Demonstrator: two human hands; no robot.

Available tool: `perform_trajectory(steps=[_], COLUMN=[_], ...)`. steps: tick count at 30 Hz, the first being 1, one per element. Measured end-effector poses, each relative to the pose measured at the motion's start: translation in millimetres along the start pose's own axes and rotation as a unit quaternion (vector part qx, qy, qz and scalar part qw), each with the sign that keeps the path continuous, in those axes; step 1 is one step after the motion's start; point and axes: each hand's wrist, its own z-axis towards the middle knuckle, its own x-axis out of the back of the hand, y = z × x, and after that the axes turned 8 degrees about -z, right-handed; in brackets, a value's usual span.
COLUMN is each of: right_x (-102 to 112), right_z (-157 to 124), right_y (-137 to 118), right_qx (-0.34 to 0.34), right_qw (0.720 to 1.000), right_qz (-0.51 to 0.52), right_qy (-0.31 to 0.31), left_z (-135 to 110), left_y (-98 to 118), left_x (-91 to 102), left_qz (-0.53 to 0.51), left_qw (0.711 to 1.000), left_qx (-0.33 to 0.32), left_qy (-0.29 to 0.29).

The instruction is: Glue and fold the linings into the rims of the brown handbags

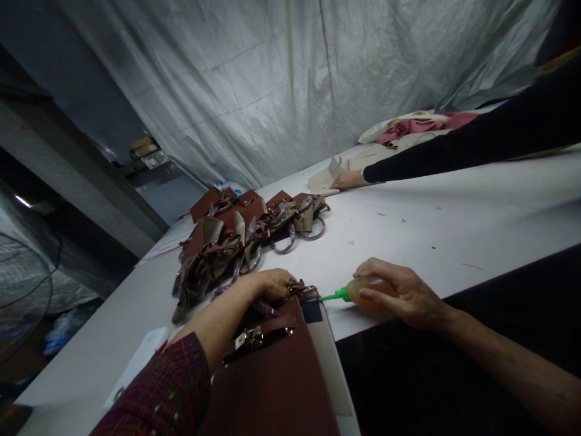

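Note:
A brown leather bag (276, 375) with a buckled strap lies at the near edge of the white table (436, 212). My left hand (267, 284) is closed on the bag's top edge, fingers curled over a small fitting. My right hand (402, 290) is wrapped round a small amber squeeze bottle (358, 293) with a green nozzle. The nozzle tip points left at the bag's upper corner, close to my left fingers.
Several brown and tan bags (236, 236) with ring handles lie in a heap beyond my left hand. Another person's black-sleeved arm (476, 142) reaches in from the right, hand on pale paper pieces (324, 178). Pink cloth (413, 127) lies at the back. A white card (140, 357) lies near left.

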Motion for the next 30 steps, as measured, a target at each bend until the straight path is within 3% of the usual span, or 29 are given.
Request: perform_trajectory(steps=[8,12,17,21,30], right_x=[11,12,12,9,10], right_z=[8,9,9,11,13], right_y=[-5,-4,-1,1,4], right_qx=[0.016,0.007,0.018,0.014,-0.007], right_qw=[0.995,0.998,0.995,0.998,0.998], right_qz=[0.014,0.011,0.023,0.007,0.009], right_qy=[-0.102,-0.069,-0.1,-0.058,-0.069], left_z=[-3,-5,-6,-7,-7], left_y=[4,7,8,9,9], left_x=[1.4,2.3,2.1,1.4,2.6], left_qz=[0.019,0.021,0.026,0.027,0.031], left_qw=[1.0,1.0,1.0,1.0,0.999], left_qx=[0.001,-0.003,0.0,0.003,0.004], left_qy=[0.006,0.006,0.011,0.01,0.018])
